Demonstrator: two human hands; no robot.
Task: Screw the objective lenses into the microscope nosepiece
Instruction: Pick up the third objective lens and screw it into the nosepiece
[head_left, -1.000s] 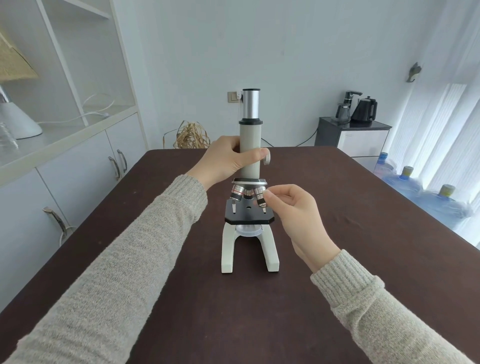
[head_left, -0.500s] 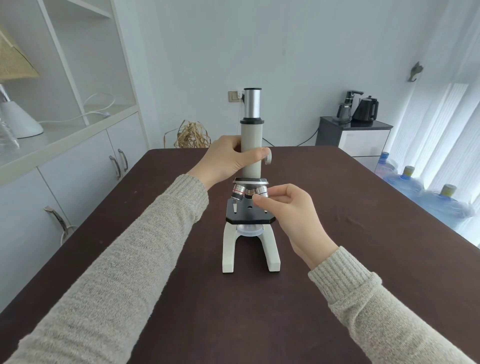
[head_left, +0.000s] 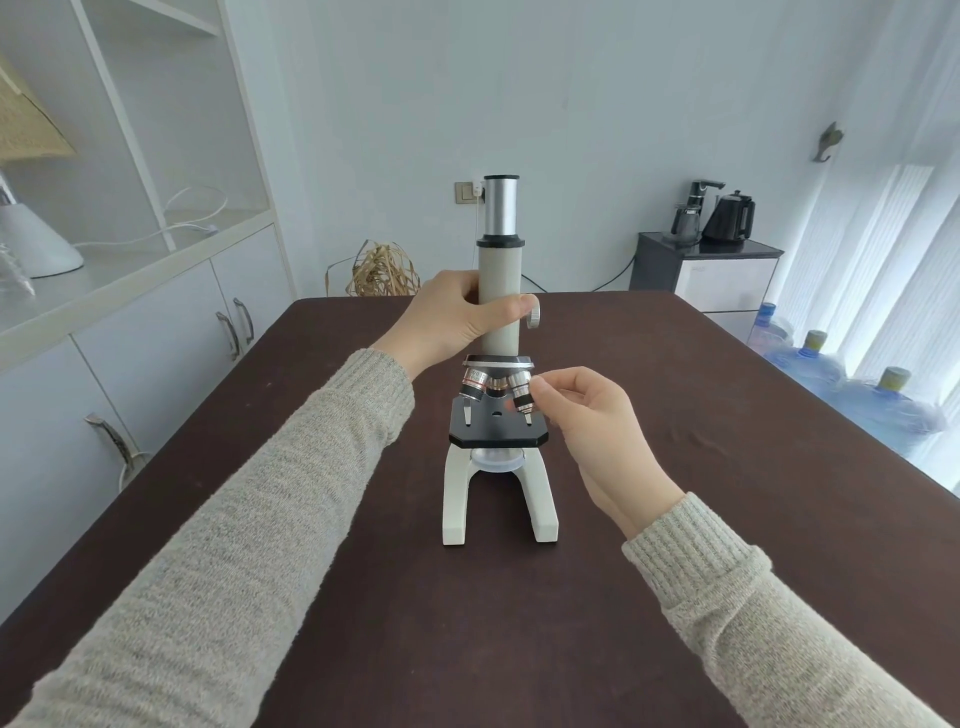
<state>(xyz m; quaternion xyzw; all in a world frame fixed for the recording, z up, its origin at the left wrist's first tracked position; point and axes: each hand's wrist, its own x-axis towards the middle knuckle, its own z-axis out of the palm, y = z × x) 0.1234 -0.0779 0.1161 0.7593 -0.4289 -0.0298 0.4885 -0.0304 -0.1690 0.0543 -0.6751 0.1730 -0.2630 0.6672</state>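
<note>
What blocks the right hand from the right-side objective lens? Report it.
Nothing visible does. The right hand has its fingertips right at the right objective lens under the nosepiece, while the left hand grips the microscope tube.

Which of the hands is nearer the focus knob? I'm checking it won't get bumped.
Left. The left hand grips the tube, thumb beside the focus knob; the right hand sits lower, at the objective lens.

The left hand (head_left: 457, 317) hides part of the microscope tube (head_left: 500, 306); lens markings are too small to read.
</note>
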